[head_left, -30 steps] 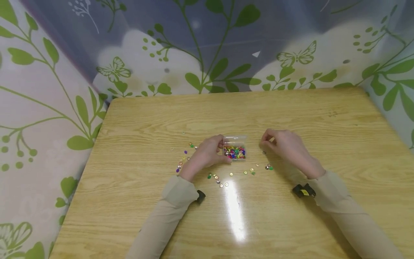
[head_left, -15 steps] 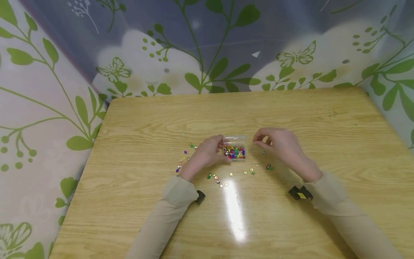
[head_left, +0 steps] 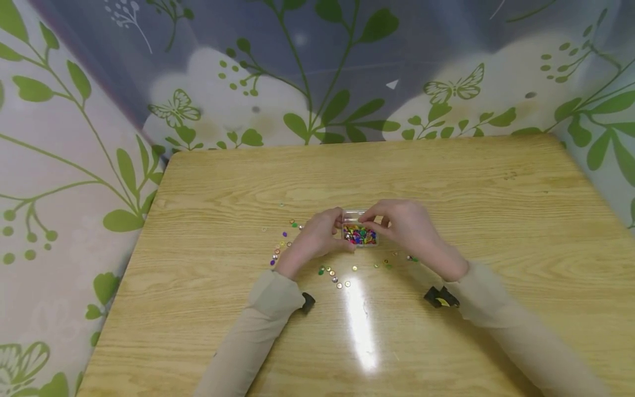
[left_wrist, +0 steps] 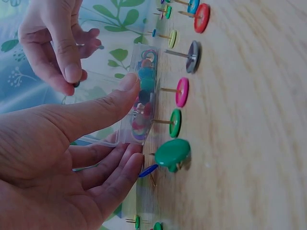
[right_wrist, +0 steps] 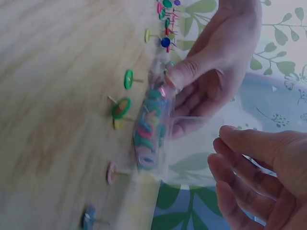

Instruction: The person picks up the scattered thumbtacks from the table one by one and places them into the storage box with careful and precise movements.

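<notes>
Left hand (head_left: 317, 236) grips clear open box (head_left: 353, 215) of small coloured discs (head_left: 361, 236), roughly midway between left and right edges of worktop (head_left: 446, 171). Right hand (head_left: 404, 223) over box. Loose discs (head_left: 348, 284) strewn toward left and near edges.

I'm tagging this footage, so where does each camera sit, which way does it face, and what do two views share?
Head: worn on the head, facing forward and down at the table; left hand, right hand and sleeves show.
Left wrist: on that wrist, looking past its hand at the box; both hands show.
Right wrist: on that wrist, facing the box from the right; both hands show.
Both wrist views share the box and pins.
</notes>
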Motion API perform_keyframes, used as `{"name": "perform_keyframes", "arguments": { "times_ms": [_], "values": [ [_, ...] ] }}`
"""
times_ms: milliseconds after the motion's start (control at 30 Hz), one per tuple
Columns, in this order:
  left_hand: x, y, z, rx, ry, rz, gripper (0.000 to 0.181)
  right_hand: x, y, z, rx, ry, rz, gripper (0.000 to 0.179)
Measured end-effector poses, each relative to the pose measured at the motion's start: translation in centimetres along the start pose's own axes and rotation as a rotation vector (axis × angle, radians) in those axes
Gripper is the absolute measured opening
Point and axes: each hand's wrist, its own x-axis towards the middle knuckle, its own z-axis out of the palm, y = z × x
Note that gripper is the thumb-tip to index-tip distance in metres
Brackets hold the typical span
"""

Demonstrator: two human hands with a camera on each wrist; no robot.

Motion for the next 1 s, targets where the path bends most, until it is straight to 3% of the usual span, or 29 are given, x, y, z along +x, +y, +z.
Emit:
{"name": "perform_keyframes", "arguments": {
  "times_ms": [367,667,867,1000],
  "values": [
    [0.0,-0.1,0.1,0.002,-0.003,-0.001,0.050,-0.1,-0.2,0.5,0.044,-0.052,0.054,0.016],
    [-0.1,0.0,0.0,0.008,0.003,0.002,0.051,-0.8,0.5,-0.3,0.039,-0.052,0.098,0.008],
    [-0.1,0.0,0.1,-0.008,0.005,-0.003,0.048,-1.8,2.2,-1.7,-0.012,-0.014,0.157,0.009],
    [0.0,0.0,0.1,0.001,0.002,-0.007,0.052,-2.6,3.5,-2.4,-0.070,-0.055,0.212,0.010]
  ]
}}
